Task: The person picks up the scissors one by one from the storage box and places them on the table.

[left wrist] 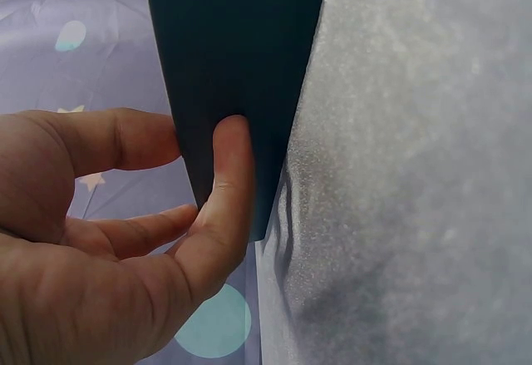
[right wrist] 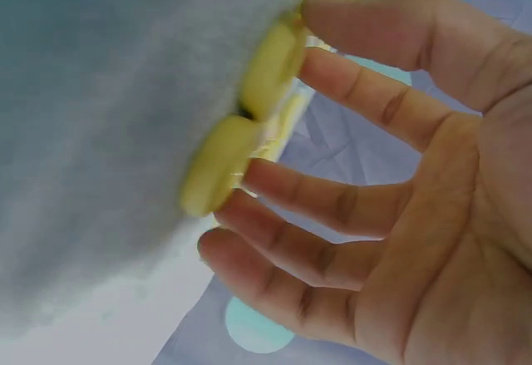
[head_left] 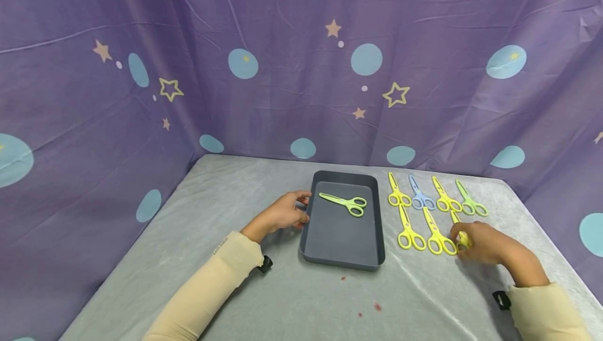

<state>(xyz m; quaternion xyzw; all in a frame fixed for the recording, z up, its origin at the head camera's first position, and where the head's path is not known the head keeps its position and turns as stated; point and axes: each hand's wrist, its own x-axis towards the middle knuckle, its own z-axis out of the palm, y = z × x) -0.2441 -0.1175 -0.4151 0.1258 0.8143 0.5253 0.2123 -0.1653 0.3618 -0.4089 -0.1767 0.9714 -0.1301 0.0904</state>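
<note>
A dark grey tray (head_left: 346, 241) stands at mid-table with one pair of light green scissors (head_left: 349, 203) lying in it. My left hand (head_left: 286, 211) touches the outside of its left wall, fingers spread; the wall (left wrist: 237, 41) fills the upper middle of the left wrist view. On the right, my right hand (head_left: 485, 244) is over a pair of yellow scissors (head_left: 455, 217), partly covering them. Its relaxed fingertips (right wrist: 266, 174) are at the yellow handle loops (right wrist: 218, 165). Beside that hand lie other yellow scissors (head_left: 440, 241).
Scissors lie in two rows right of the tray. The far row has yellow scissors (head_left: 399, 197), a blue pair (head_left: 422, 200), another yellow pair (head_left: 447, 202) and a green pair (head_left: 473, 207). Purple patterned curtains (head_left: 282, 105) border the grey cloth-covered table (head_left: 226, 189).
</note>
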